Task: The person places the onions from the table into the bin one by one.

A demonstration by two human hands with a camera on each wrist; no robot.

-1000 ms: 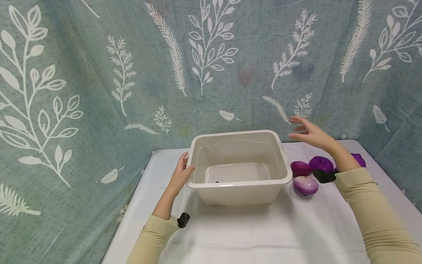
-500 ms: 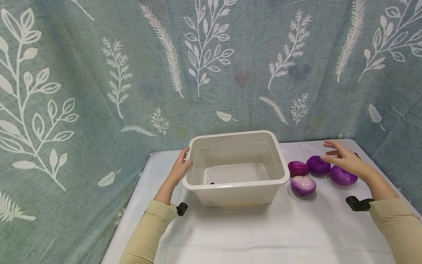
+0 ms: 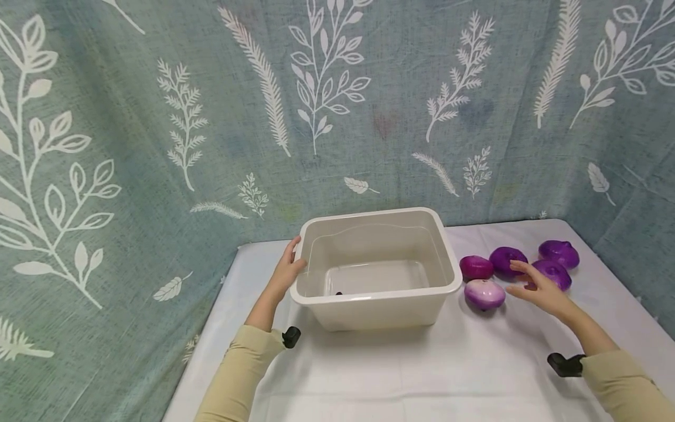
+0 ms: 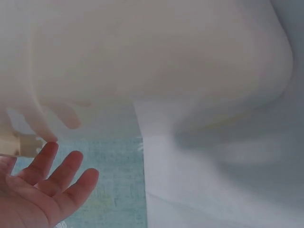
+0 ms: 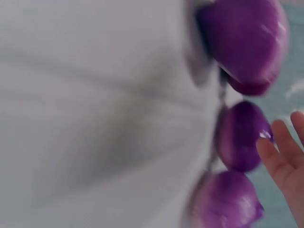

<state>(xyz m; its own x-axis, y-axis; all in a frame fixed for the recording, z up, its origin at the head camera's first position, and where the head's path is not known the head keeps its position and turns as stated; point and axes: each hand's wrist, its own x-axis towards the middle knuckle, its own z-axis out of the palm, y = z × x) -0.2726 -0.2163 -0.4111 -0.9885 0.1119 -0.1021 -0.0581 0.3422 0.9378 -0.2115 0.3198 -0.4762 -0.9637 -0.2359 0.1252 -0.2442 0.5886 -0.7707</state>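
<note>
A cream plastic tub [image 3: 377, 310] stands on the white table. My left hand [image 3: 285, 272] is at its left rim, fingers loosely extended; in the left wrist view the fingers [image 4: 71, 175] lie by the tub's outer wall, and whether they press it cannot be told. Right of the tub lie several purple onions: a magenta one [image 3: 476, 268], a pale purple-white one [image 3: 484, 294], and dark purple ones [image 3: 506, 258] behind. My right hand [image 3: 545, 296] hovers with spread fingers just right of the pale onion, holding nothing, partly covering a purple onion [image 3: 554, 273].
A small dark spot [image 3: 339, 293] shows inside the tub near its front wall. Another purple onion [image 3: 560, 253] lies farthest right. A green-blue leaf-patterned curtain [image 3: 385, 117] hangs behind the table and down both sides.
My right hand has moved from beside the tub's back right corner, out to the right, then down and nearer to the onions. The left hand has stayed at the tub's rim.
</note>
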